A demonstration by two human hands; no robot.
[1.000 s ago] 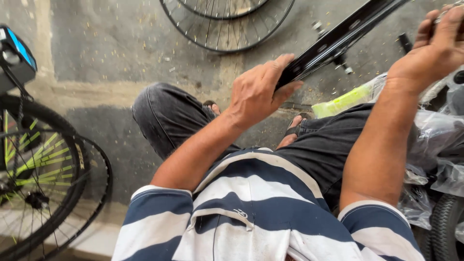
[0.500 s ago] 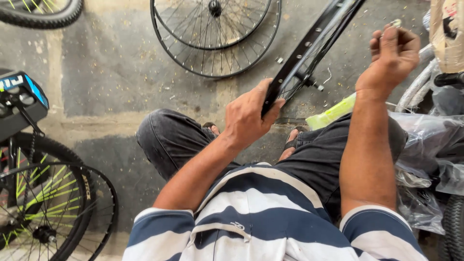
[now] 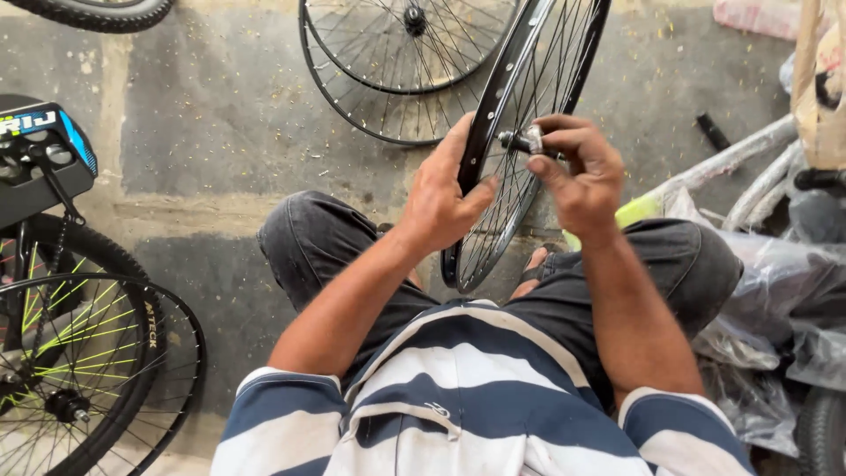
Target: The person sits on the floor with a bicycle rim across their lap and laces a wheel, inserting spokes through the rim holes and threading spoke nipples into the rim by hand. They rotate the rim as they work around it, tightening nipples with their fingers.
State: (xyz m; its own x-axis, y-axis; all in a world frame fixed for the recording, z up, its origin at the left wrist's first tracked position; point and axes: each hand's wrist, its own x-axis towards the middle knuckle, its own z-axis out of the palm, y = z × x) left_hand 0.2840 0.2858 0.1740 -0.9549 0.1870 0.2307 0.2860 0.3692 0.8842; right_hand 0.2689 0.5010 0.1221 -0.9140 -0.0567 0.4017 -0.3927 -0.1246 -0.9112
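I sit with my knees apart and hold a black spoked bicycle rim (image 3: 583,55) upright between them. My left hand (image 3: 445,198) grips the rim's near edge, with the thumb over the metal. At the wheel's centre, my right hand (image 3: 577,172) has its fingers closed around the silver hub axle (image 3: 522,141). The rim's lower end rests near my feet, partly hidden by my left forearm.
Two more bare spoked rims (image 3: 401,66) lie on the concrete floor ahead. On the left stand bicycle wheels with yellow-green spokes (image 3: 66,353) and a black and blue box (image 3: 40,154). Plastic-wrapped bicycle parts (image 3: 775,291) and a white frame tube (image 3: 736,163) crowd the right.
The rim has swung from tilted flat to upright in front of me. My right hand came down from the upper right onto the hub axle. The view tilted downward.
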